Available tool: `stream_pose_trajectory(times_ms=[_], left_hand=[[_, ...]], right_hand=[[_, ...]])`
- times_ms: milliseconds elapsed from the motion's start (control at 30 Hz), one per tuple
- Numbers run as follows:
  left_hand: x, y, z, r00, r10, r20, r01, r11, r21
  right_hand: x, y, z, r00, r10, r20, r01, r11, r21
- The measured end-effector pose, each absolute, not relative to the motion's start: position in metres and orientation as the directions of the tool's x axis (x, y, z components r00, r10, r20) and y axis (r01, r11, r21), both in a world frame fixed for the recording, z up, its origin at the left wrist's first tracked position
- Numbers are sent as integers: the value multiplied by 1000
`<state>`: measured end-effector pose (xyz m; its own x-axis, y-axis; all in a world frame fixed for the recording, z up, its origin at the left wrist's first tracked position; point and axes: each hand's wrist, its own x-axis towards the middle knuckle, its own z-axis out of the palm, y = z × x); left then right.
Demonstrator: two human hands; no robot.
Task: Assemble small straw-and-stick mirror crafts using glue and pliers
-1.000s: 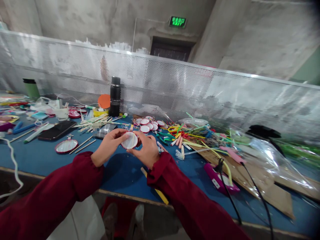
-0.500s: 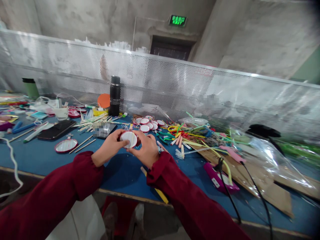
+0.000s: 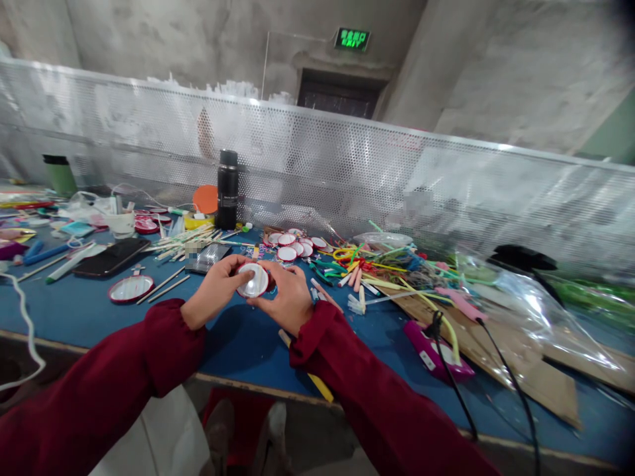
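Between my two hands is a small round mirror [image 3: 256, 285] with a red rim, held above the blue table with its shiny face toward me. My left hand [image 3: 214, 291] grips its left side, the thumb lying on the face. Around its right edge close the fingers and thumb of my right hand [image 3: 290, 297]. A similar red-rimmed mirror [image 3: 131, 289] lies on the table to the left, beside two thin sticks [image 3: 169, 289]. Several more round red-rimmed pieces [image 3: 286, 253] are piled beyond my hands.
A black bottle [image 3: 228, 192] stands against the perforated metal screen [image 3: 347, 172]. At left lies a phone [image 3: 112, 258]. Pipe cleaners and glue sticks clutter the right, near a pink glue gun [image 3: 464, 305], a purple pack [image 3: 436, 354] and cardboard [image 3: 540, 390]. A yellow-handled tool [image 3: 320, 387] lies near the front edge.
The mirror has shifted slightly left and tilted, its face now catching more light. My left thumb has moved up across it. The things on the table stay put.
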<state>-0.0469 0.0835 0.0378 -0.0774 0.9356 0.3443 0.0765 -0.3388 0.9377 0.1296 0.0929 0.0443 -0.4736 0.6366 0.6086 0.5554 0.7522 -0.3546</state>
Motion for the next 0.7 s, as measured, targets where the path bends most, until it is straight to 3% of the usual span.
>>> stream_pose_trajectory(times_ms=[333, 533, 700], left_hand=[[-47, 82, 39, -67, 941, 330, 73, -326, 943], [-44, 84, 38, -59, 955, 292, -82, -296, 952], [-49, 88, 35, -91, 946, 312, 82, -305, 949]], right_hand=[[129, 93, 43, -475, 620, 624, 548, 764, -341], [132, 103, 38, -337, 660, 672, 587, 705, -398], [134, 105, 37, -314, 653, 690, 578, 708, -406]])
